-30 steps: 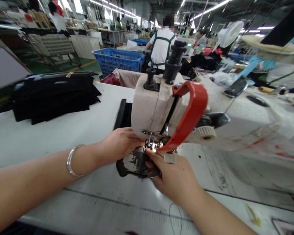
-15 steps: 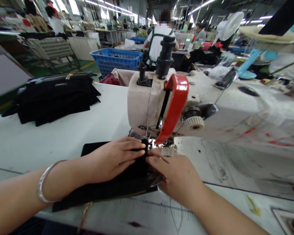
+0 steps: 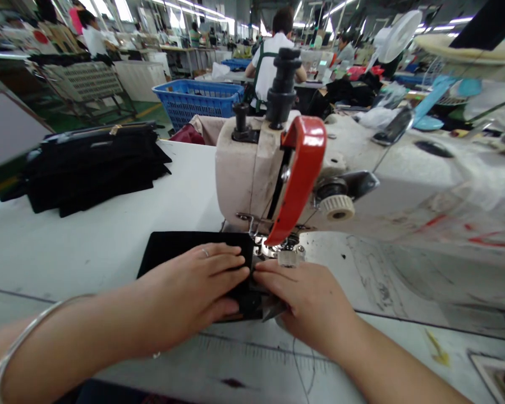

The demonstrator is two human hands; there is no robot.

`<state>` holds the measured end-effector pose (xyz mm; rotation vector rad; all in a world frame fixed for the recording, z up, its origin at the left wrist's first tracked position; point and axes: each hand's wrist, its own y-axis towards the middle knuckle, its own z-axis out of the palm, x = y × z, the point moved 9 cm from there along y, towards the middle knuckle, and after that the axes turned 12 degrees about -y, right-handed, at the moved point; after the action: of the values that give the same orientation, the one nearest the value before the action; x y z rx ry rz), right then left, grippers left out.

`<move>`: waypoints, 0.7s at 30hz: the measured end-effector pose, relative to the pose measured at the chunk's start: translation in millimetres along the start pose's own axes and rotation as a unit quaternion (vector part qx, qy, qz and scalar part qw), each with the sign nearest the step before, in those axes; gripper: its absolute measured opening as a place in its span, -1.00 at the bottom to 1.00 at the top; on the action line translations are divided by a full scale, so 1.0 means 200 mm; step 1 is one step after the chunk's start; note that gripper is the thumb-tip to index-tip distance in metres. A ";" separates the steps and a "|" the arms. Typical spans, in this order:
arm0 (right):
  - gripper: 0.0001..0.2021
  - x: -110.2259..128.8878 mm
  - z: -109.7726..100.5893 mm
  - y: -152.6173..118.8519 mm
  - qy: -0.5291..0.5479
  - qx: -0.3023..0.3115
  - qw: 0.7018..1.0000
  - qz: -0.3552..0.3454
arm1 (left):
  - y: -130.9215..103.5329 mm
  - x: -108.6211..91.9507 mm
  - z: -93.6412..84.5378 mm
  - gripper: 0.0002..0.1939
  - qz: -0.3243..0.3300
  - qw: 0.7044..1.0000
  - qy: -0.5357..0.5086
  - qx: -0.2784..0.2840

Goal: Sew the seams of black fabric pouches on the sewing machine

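Observation:
A black fabric piece (image 3: 172, 244) lies flat on the white sewing table, its right edge by the needle area of the sewing machine (image 3: 244, 174). My left hand (image 3: 197, 292) rests on it with fingers spread a little, pressing from above. Beside the presser foot, my right hand (image 3: 307, 300) is bent at the fabric's right edge, fingers together around something metal and pointed; what else it holds is hidden. A metal tool or blade tip (image 3: 273, 308) shows under its fingers.
A stack of black pouches (image 3: 95, 168) lies at the left. The machine's red lever (image 3: 301, 174) stands above the hands. Behind are a blue basket (image 3: 202, 104), a fan (image 3: 398, 36) and a person (image 3: 273, 62) in a white shirt.
The black fabric has moved forward past the needle area, and its near part with the zipper no longer shows. My left hand has shifted nearer, with its thumb now visible; my right hand has hardly moved.

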<state>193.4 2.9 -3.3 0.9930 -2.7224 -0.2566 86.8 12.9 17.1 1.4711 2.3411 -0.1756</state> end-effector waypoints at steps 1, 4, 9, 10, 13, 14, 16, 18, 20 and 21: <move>-0.50 -0.01 0.01 0.00 -0.004 0.013 1.000 0.000 | -0.02 -0.04 0.01 -0.59 -0.015 1.000 0.004 -0.011; -0.47 0.00 0.04 -0.01 -0.008 0.049 0.999 -0.012 | -0.06 -0.11 0.04 -0.60 -0.035 0.997 0.007 -0.065; -0.48 0.00 0.04 0.00 0.006 0.056 0.998 -0.009 | -0.08 -0.15 0.06 -0.68 0.015 0.988 0.002 -0.155; -0.48 0.00 0.04 0.00 -0.003 0.057 0.998 -0.004 | -0.08 -0.17 0.07 -0.69 0.031 0.987 0.011 -0.156; -0.46 0.01 0.03 0.00 -0.012 0.053 0.998 0.000 | -0.07 -0.19 0.09 -0.72 0.042 0.988 0.029 -0.145; -0.46 0.01 0.03 0.00 -0.005 0.053 0.999 -0.001 | -0.07 -0.20 0.09 -0.73 0.042 0.988 0.028 -0.149; -0.45 0.01 0.03 0.00 0.007 0.054 0.998 0.004 | -0.07 -0.20 0.08 -0.75 0.045 0.986 0.021 -0.158; -0.45 0.00 0.04 0.00 0.009 0.057 0.998 0.015 | -0.06 -0.19 0.06 -0.73 0.051 0.986 0.008 -0.160; -0.46 -0.02 0.05 0.00 0.010 0.052 0.998 0.027 | -0.05 -0.17 0.05 -0.71 0.046 0.987 -0.010 -0.155; -0.47 -0.03 0.04 0.00 0.012 0.046 0.998 0.034 | -0.04 -0.15 0.05 -0.71 0.044 0.987 -0.019 -0.152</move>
<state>194.4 7.7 -12.4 0.9196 -2.7615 -0.1077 93.3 -19.7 19.2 1.4005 2.1530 0.1672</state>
